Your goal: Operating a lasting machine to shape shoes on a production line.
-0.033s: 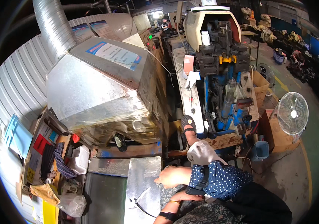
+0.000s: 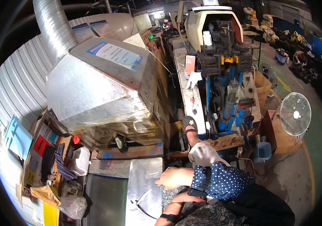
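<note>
My right hand (image 2: 175, 177), at the end of a dotted blue sleeve, rests over my lap beside a bare metal sheet (image 2: 146, 171). Its fingers are curled down, and whatever lies under them is hidden. Just below it, my left hand (image 2: 188, 197) lies against the dark patterned cloth (image 2: 198, 215) on my lap, partly under my right forearm. The left fingers are mostly covered by the sleeve. Black straps circle both wrists. On the metal sheet lie a thin black strip (image 2: 145, 212) and a small, pale, thin piece (image 2: 143, 196) whose kind I cannot make out.
A dark conveyor belt (image 2: 106, 199) runs out under a large metal hood (image 2: 93, 86). A cluttered shelf (image 2: 65, 150) stands at left. Ahead is a blue-and-black machine (image 2: 226, 75), with my sandalled foot (image 2: 190, 124) near it. A fan (image 2: 295, 115) and a bucket (image 2: 263, 151) stand right.
</note>
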